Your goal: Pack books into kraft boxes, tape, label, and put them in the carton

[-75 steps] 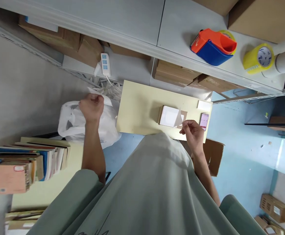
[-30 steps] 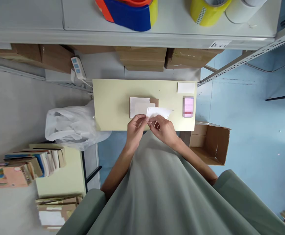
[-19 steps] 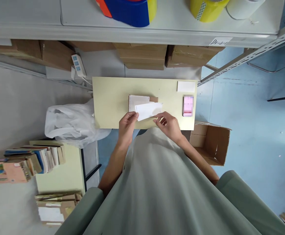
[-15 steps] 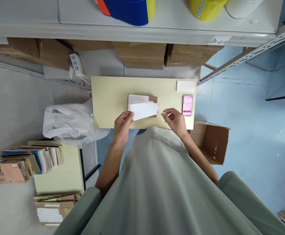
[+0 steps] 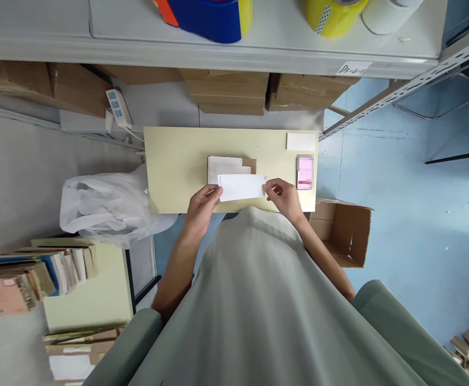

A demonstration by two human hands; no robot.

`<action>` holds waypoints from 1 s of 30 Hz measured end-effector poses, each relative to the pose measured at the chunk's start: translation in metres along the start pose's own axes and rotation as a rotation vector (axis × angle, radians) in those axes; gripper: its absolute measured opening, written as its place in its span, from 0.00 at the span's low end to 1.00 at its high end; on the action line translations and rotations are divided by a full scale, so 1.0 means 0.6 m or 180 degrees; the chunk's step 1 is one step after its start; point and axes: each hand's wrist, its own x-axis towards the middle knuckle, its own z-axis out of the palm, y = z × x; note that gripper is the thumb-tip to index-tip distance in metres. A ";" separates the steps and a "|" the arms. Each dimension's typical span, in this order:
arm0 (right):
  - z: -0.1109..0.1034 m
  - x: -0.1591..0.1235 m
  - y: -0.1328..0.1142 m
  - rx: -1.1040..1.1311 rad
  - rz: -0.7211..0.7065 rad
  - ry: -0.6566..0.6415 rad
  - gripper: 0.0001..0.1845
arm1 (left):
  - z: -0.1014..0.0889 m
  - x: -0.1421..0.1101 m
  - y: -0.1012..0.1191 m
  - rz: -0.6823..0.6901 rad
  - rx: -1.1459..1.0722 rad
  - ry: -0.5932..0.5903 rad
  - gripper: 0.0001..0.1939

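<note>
A white rectangular slip of paper point(image 5: 241, 187) is stretched level between my two hands, above the pale yellow tabletop point(image 5: 174, 161). Its left end is pinched by my left hand point(image 5: 203, 206). At the other end, the fingertips of my right hand point(image 5: 286, 199) close on the right edge. Just beyond the slip lies a small cardboard piece point(image 5: 253, 164) with white paper labels point(image 5: 223, 163) on it, partly covered by the slip. A phone point(image 5: 305, 172) with a pink screen lies to the right, below a white pad or stack of paper point(image 5: 300, 141).
An open cardboard box point(image 5: 345, 230) stands on the floor at the right. White plastic bags point(image 5: 101, 203) bulge at the table's left. A metal shelf point(image 5: 202, 56) with tape rolls point(image 5: 333, 19) overhangs the far side, cartons point(image 5: 226, 91) beneath. Books point(image 5: 57, 268) lie on a side table.
My right hand has closed on the slip's right end, which hung free before. The slip has come nearer to my body and turned level. The whole view has shifted slightly.
</note>
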 end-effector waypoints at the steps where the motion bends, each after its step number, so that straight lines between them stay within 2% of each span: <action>1: 0.001 0.000 0.001 -0.0013 0.0001 -0.0013 0.24 | 0.000 -0.001 0.001 -0.0012 -0.0002 -0.0028 0.25; 7: 0.009 -0.003 0.013 -0.0118 -0.0035 -0.0098 0.22 | -0.008 0.007 -0.011 -0.0050 0.0043 -0.0066 0.27; 11: 0.024 -0.005 0.032 -0.0328 0.0109 -0.0240 0.20 | -0.023 0.027 -0.049 -0.0009 0.0257 0.0140 0.25; 16: 0.047 0.005 0.058 -0.0541 0.0349 -0.0375 0.12 | -0.037 0.053 -0.099 0.0010 0.0633 0.0464 0.23; 19: 0.060 0.025 0.063 -0.0672 0.0465 -0.0384 0.12 | -0.040 0.073 -0.114 0.0062 0.0756 0.0603 0.23; 23: 0.078 0.068 0.055 -0.0949 0.0403 -0.0316 0.16 | -0.042 0.115 -0.115 0.0216 0.1027 0.0749 0.20; 27: 0.095 0.110 0.049 -0.1266 0.0369 -0.0243 0.15 | -0.045 0.162 -0.111 0.0455 0.1313 0.0828 0.13; 30: 0.107 0.130 0.053 -0.1525 0.0427 -0.0208 0.13 | -0.045 0.186 -0.115 0.0449 0.1535 0.0858 0.11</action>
